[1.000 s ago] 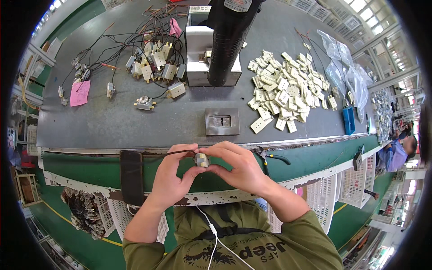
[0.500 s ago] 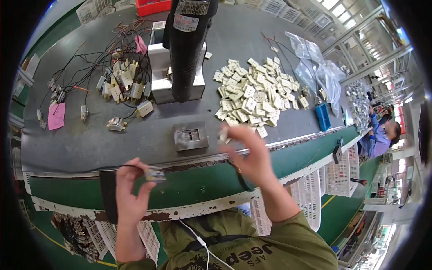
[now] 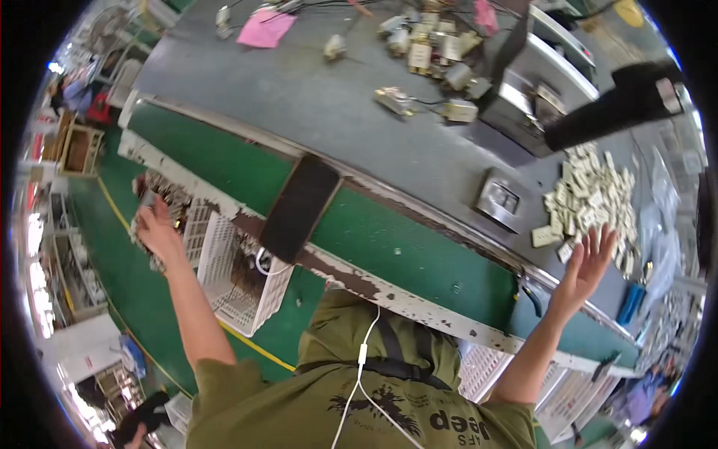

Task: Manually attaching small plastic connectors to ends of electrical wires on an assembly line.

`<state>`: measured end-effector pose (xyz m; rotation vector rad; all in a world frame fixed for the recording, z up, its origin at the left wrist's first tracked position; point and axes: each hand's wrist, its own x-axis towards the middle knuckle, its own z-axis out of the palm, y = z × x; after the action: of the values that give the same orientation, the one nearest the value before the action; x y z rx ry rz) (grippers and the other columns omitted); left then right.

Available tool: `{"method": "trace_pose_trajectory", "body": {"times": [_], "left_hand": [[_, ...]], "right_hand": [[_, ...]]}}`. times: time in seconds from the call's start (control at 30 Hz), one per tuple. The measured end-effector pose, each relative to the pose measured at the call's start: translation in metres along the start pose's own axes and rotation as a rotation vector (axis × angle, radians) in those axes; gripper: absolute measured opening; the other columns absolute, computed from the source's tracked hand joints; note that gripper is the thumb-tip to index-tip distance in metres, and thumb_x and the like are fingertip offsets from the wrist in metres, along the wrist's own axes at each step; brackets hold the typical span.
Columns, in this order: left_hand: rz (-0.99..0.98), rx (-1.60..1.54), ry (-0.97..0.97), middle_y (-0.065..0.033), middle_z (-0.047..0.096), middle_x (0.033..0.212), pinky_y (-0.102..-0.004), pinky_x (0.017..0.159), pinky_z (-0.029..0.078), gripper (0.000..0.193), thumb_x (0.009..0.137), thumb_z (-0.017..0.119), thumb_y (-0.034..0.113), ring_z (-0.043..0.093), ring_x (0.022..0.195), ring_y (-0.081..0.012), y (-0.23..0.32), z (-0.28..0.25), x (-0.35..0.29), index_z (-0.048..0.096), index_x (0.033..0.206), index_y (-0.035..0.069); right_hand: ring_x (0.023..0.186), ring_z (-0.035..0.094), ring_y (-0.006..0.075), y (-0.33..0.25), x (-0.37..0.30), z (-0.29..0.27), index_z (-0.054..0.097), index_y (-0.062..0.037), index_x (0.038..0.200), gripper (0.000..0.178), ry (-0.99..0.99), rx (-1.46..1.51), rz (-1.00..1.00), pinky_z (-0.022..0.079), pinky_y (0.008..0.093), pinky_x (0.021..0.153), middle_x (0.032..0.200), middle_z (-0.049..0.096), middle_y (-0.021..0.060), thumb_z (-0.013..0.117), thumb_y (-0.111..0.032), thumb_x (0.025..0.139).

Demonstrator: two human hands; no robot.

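My left hand (image 3: 159, 230) is stretched far out to the left, beyond the table's edge, at a heap of small brown and grey parts (image 3: 178, 193) by a white crate. A greyish piece (image 3: 149, 200) shows at its fingers; blur hides whether they grip it. My right hand (image 3: 585, 271) is raised open and empty, fingers spread, over the table's front edge. Just beyond it lies a pile of cream rectangular plates (image 3: 587, 196). The metal fixture block (image 3: 501, 200), with a recess in its top, rests on the table left of that pile.
A black press-like machine (image 3: 609, 108) stands behind the fixture. Cream connectors with wires (image 3: 430, 56) and a pink slip (image 3: 267, 27) lie farther back. A flat black panel (image 3: 301, 208) hangs at the front edge above a white crate (image 3: 243, 288). Pliers (image 3: 529, 295) and a blue tray (image 3: 630, 303) sit to the right.
The view has swung left. My left hand, which held a small part with a cable over the front edge, has reached out to the heap. My right hand has left the fixture's side and opened.
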<state>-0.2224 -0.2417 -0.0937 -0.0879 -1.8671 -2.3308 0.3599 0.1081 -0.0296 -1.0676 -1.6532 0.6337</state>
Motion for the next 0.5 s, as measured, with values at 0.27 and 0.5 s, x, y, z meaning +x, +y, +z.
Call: {"method": "trace_pose_trajectory", "body": {"times": [0.27,0.5], "left_hand": [[-0.676,-0.072,0.360,-0.0118,0.054,0.125,-0.0363,0.094,0.051,0.046,0.098,0.053,0.032,0.056,0.116,-0.0264,-0.149,-0.207,-0.058,0.045,0.130,-0.001],[-0.663,0.029,0.454,-0.0174,0.048,0.131,-0.0382,0.090,0.053,0.050,0.099,0.052,0.030,0.054,0.116,-0.0270,-0.137,-0.190,-0.013,0.039,0.133,-0.004]], "right_hand": [[0.123,0.050,0.0227,0.002,-0.012,0.013,0.030,-0.0044,0.148,0.052,-0.069,-0.033,0.022,0.040,0.0343,0.103,0.146,0.041,0.0151,0.047,-0.004,0.099],[0.121,0.052,0.0204,-0.005,-0.013,0.016,0.036,-0.0015,0.144,0.045,-0.090,-0.018,0.033,0.041,0.0331,0.102,0.145,0.043,0.0132,0.044,-0.004,0.100]]}}
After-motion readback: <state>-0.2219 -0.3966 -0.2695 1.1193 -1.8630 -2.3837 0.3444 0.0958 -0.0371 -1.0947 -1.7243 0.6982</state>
